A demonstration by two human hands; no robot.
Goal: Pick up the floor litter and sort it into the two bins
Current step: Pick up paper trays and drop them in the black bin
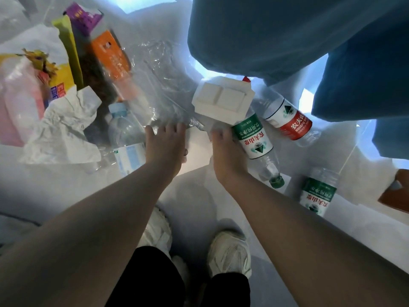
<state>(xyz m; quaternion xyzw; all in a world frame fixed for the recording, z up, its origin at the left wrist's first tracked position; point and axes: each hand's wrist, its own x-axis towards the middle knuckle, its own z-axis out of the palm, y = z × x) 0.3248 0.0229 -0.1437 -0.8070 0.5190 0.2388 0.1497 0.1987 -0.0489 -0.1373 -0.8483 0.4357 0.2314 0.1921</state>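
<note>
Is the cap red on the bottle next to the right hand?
No, the green-label bottle beside the right hand has a green cap.

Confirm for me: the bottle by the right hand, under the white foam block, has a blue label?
No. The bottle has a green label, not blue, as the head view shows; it does lie by the right hand, under the white foam block.
</note>
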